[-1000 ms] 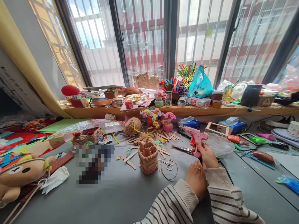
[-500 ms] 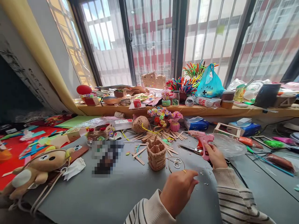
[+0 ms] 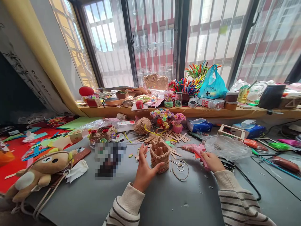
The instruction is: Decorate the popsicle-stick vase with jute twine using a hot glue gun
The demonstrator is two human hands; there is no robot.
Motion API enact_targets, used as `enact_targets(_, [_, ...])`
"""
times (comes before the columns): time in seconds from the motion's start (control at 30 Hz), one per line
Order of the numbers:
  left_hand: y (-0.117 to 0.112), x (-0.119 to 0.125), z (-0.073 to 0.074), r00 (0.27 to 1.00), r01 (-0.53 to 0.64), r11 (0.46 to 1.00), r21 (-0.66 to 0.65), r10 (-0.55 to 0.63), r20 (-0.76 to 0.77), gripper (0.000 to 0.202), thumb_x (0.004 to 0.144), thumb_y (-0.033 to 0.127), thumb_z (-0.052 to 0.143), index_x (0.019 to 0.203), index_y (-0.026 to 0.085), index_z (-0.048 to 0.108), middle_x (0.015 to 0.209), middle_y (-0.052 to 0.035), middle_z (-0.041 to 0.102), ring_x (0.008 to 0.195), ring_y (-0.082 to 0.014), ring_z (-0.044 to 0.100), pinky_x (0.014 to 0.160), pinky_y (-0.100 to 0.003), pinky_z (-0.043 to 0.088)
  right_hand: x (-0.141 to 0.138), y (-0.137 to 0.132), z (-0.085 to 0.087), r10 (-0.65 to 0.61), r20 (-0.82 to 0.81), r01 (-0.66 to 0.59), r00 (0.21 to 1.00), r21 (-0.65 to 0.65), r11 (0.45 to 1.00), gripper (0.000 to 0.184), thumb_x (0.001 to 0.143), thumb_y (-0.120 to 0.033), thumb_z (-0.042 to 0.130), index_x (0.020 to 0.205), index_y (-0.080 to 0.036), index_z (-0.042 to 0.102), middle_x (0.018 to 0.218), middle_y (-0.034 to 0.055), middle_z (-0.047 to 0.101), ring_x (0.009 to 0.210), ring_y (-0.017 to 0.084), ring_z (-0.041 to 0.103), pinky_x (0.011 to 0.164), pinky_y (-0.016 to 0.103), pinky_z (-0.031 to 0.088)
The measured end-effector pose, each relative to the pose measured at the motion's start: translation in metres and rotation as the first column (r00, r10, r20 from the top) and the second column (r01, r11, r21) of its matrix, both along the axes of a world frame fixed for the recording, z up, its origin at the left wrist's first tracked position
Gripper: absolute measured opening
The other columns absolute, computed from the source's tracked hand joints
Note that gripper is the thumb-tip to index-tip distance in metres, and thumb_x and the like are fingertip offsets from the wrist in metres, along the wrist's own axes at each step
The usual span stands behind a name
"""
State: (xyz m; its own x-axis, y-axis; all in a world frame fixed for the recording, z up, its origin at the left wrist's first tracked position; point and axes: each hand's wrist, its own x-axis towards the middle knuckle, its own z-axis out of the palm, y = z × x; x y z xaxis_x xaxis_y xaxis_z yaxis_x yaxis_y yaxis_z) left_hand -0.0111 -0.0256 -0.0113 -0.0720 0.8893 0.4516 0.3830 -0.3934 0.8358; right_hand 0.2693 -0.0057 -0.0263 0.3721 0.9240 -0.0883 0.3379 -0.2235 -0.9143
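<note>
My left hand [image 3: 144, 169] curls around the near left side of a small basket [image 3: 161, 155] wound with twine, with wooden sticks standing in it, on the grey table [image 3: 94, 194]. My right hand [image 3: 211, 160] grips the handle of a pink glue gun [image 3: 194, 149], which lies low and tilted over the table with its nozzle pointing left toward the basket. A loop of twine and small scissors [image 3: 180, 164] lie between the basket and my right hand. Both sleeves are cream with dark stripes.
Loose wooden sticks [image 3: 169, 138], a ball of twine [image 3: 142, 125] and small flower pots lie behind the basket. A bear plush [image 3: 39, 174] and a phone sit at the left. Clear plastic [image 3: 225, 147] and a wooden frame lie right. The windowsill [image 3: 199, 111] is crowded with craft supplies.
My left hand moved forward and left from near my body and closed on the basket. My right hand lowered and tipped the glue gun toward the table.
</note>
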Motion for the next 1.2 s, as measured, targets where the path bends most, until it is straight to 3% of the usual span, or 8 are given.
enact_targets(0.3, [0.017, 0.02, -0.002, 0.979, 0.124, 0.986, -0.109, -0.104, 0.176, 0.095, 0.057, 0.036, 0.071, 0.132, 0.023, 0.014, 0.108, -0.0087, 0.055, 0.102, -0.0225, 0.055, 0.094, -0.041, 0.037, -0.009, -0.001, 0.004, 0.041, -0.265, -0.047, 0.963, -0.016, 0.999, 0.046, 0.073, -0.06, 0.037, 0.054, -0.021, 0.05, 0.037, 0.0018, 0.053, 0.032, 0.012, 0.047, 0.035, 0.023, 0.033])
enact_targets(0.5, [0.031, 0.02, 0.024, 0.937, 0.324, 0.934, -0.152, -0.295, 0.19, 0.093, 0.056, 0.036, 0.072, 0.131, 0.016, 0.02, 0.107, -0.0127, 0.058, 0.101, -0.0241, 0.056, 0.093, -0.041, 0.038, -0.01, -0.002, 0.015, 0.047, -0.349, -0.063, 0.936, -0.034, 0.997, 0.051, 0.069, -0.067, 0.037, 0.059, -0.019, 0.052, 0.045, 0.0032, 0.056, 0.038, 0.013, 0.051, 0.039, 0.024, 0.039])
enact_targets(0.63, [0.039, 0.017, 0.034, 0.832, 0.495, 0.85, -0.182, -0.402, 0.384, 0.087, 0.058, 0.042, 0.069, 0.129, 0.018, 0.026, 0.109, -0.0129, 0.06, 0.1, -0.0262, 0.058, 0.087, -0.041, 0.043, -0.011, -0.003, 0.013, 0.048, -0.249, -0.06, 0.967, -0.044, 0.997, 0.035, 0.062, -0.054, 0.055, 0.059, -0.02, 0.05, 0.043, -0.0009, 0.055, 0.037, 0.012, 0.05, 0.037, 0.023, 0.035])
enact_targets(0.8, [0.038, 0.018, 0.014, 0.78, 0.538, 0.815, -0.215, -0.385, 0.494, 0.085, 0.058, 0.052, 0.064, 0.128, 0.017, 0.03, 0.108, -0.0111, 0.061, 0.099, -0.026, 0.058, 0.087, -0.041, 0.043, -0.005, -0.004, 0.004, -0.031, -0.008, 0.03, 0.999, -0.039, 0.999, 0.032, 0.057, -0.051, 0.059, 0.066, -0.02, 0.054, 0.049, -0.0004, 0.059, 0.042, 0.015, 0.051, 0.044, 0.027, 0.037])
enact_targets(1.0, [0.033, 0.023, 0.003, 0.721, 0.587, 0.756, -0.291, -0.323, 0.613, 0.087, 0.058, 0.044, 0.068, 0.128, 0.015, 0.026, 0.101, -0.0107, 0.065, 0.098, -0.0263, 0.059, 0.083, -0.04, 0.044, -0.018, -0.015, 0.022, -0.153, 0.259, 0.104, 0.954, 0.193, 0.976, 0.026, 0.055, -0.045, 0.064, 0.061, -0.021, 0.055, 0.07, 0.0055, 0.06, 0.072, 0.021, 0.052, 0.068, 0.033, 0.038])
enact_targets(1.07, [0.032, 0.024, 0.004, 0.715, 0.578, 0.76, -0.296, -0.298, 0.632, 0.086, 0.058, 0.043, 0.068, 0.128, 0.016, 0.028, 0.105, -0.0113, 0.063, 0.099, -0.0264, 0.058, 0.086, -0.041, 0.043, -0.035, -0.024, 0.032, -0.017, 0.312, -0.082, 0.95, 0.301, 0.95, 0.031, 0.066, -0.051, 0.054, 0.067, -0.02, 0.058, 0.069, 0.0047, 0.059, 0.067, 0.018, 0.052, 0.066, 0.031, 0.039])
enact_targets(1.13, [0.031, 0.024, 0.005, 0.728, 0.558, 0.771, -0.307, -0.277, 0.627, 0.084, 0.059, 0.042, 0.068, 0.128, 0.016, 0.029, 0.11, -0.0121, 0.061, 0.103, -0.0265, 0.056, 0.091, -0.041, 0.039, -0.055, -0.033, 0.04, 0.265, 0.299, -0.361, 0.917, 0.335, 0.87, 0.038, 0.075, -0.054, 0.044, 0.069, -0.019, 0.059, 0.071, 0.0044, 0.06, 0.06, 0.014, 0.052, 0.058, 0.027, 0.041])
enact_targets(1.2, [0.032, 0.023, 0.005, 0.742, 0.537, 0.787, -0.304, -0.269, 0.614, 0.082, 0.059, 0.041, 0.069, 0.128, 0.016, 0.031, 0.114, -0.0124, 0.058, 0.109, -0.0267, 0.052, 0.096, -0.041, 0.035, -0.071, -0.042, 0.044, 0.416, 0.344, -0.523, 0.842, 0.33, 0.786, 0.032, 0.075, -0.049, 0.049, 0.072, -0.019, 0.057, 0.068, 0.0028, 0.059, 0.061, 0.013, 0.052, 0.057, 0.025, 0.042])
